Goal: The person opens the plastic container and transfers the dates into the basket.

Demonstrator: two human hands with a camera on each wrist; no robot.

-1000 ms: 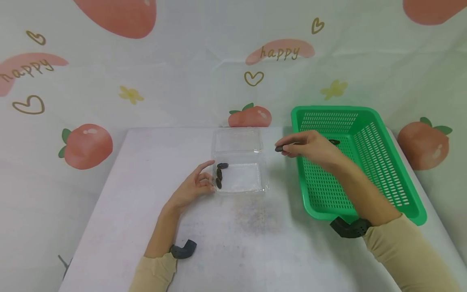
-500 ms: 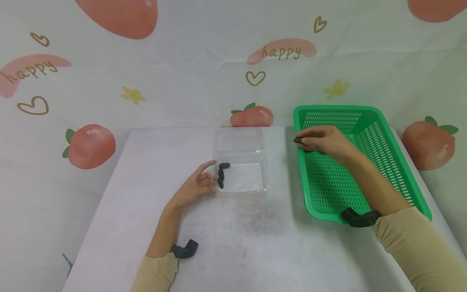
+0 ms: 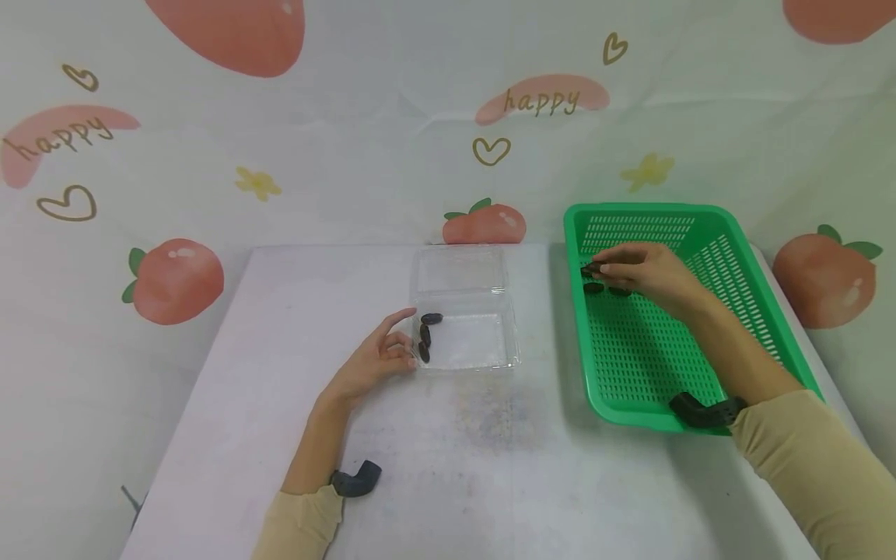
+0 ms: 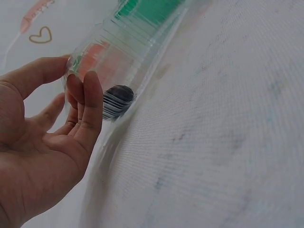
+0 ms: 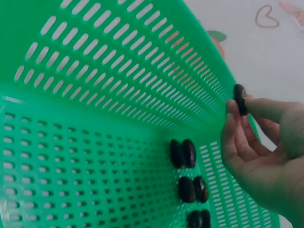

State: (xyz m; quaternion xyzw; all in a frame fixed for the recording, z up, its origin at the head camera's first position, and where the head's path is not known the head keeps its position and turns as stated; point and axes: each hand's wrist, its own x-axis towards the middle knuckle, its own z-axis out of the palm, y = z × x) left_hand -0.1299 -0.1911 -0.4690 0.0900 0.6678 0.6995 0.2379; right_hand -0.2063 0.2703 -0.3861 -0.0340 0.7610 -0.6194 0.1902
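Observation:
My right hand (image 3: pixel 654 274) is inside the green basket (image 3: pixel 591 381), near its far left corner. Between thumb and fingertips it pinches a dark, glossy, oval date (image 5: pixel 240 99), close to the rim in the right wrist view. Below the hand, several dark dates (image 5: pixel 192 190) lie along the basket's wall, partly hidden by the hand in the head view. My left hand (image 3: pixel 371 363) touches the left side of an opened clear plastic box (image 3: pixel 469 346) with relaxed fingertips. Along that side, three dates (image 3: pixel 425 336) lie inside the box.
The box's transparent lid (image 3: pixel 458 270) leans back behind it. Both stand on a white table (image 3: pixel 294 303), which has stains in front of the box. A white patterned cloth (image 3: pixel 350 140) hangs behind the table. The basket stands at the right side.
My right hand has carried the date rightward from above the table, past the basket's left rim and into the basket. My left hand stays at the box.

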